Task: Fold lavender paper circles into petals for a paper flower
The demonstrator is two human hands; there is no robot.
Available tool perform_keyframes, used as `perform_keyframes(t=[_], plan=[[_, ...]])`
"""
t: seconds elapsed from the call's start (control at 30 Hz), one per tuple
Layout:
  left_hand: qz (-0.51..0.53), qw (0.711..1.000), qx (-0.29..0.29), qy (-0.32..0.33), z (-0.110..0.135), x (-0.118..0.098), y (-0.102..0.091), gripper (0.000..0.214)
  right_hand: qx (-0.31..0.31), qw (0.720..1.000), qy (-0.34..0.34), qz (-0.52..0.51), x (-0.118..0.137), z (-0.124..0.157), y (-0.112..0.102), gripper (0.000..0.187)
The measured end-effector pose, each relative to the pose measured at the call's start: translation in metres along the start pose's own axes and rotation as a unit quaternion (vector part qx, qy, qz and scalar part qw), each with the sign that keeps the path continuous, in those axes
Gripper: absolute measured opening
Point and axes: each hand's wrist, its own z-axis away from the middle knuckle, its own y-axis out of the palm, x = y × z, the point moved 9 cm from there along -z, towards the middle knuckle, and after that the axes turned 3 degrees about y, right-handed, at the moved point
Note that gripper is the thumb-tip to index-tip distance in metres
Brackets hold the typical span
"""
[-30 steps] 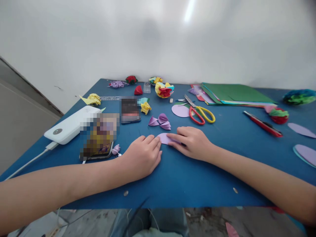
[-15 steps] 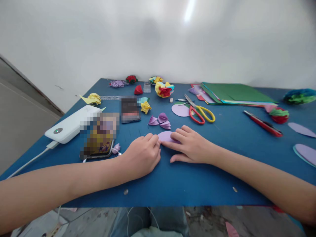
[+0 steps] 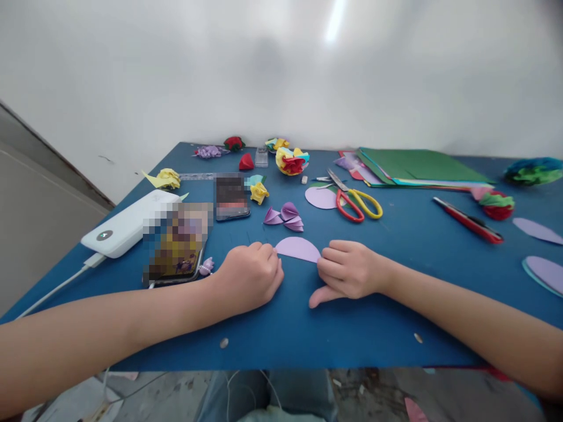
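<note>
A light purple paper circle folded into a half-circle lies on the blue table, its curved edge away from me and its fold near me. My left hand is closed at the paper's left corner, fingertips pinching it. My right hand rests at the right corner with fingers curled under and the thumb sticking out apart from them. The knuckles touch or slightly cover that corner; their fingertips are hidden. Just beyond the paper sit several folded purple petals joined in a cluster.
Scissors lie behind the petals by a purple paper circle. A cutter knife and paper ovals are at right. Phones and a white power bank occupy the left. Coloured sheets lie at the back.
My right hand has slid right along the fold to the paper's right end, its fingers curling in. More of the half-circle shows. My left hand has stayed nearly in place.
</note>
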Motion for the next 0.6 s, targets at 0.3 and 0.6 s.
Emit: perform_keyframes(t=[0.3, 0.6], plan=[[0.021, 1.0, 0.016, -0.017, -0.002, 0.005, 0.0, 0.026, 0.092, 0.977, 0.191, -0.005, -0.037, 0.006, 0.023, 0.048], [0.103, 0.982, 0.041, -0.156, 0.001, 0.032, 0.012, 0.031, 0.093, 0.957, 0.257, -0.094, -0.048, 0.013, 0.031, 0.038]])
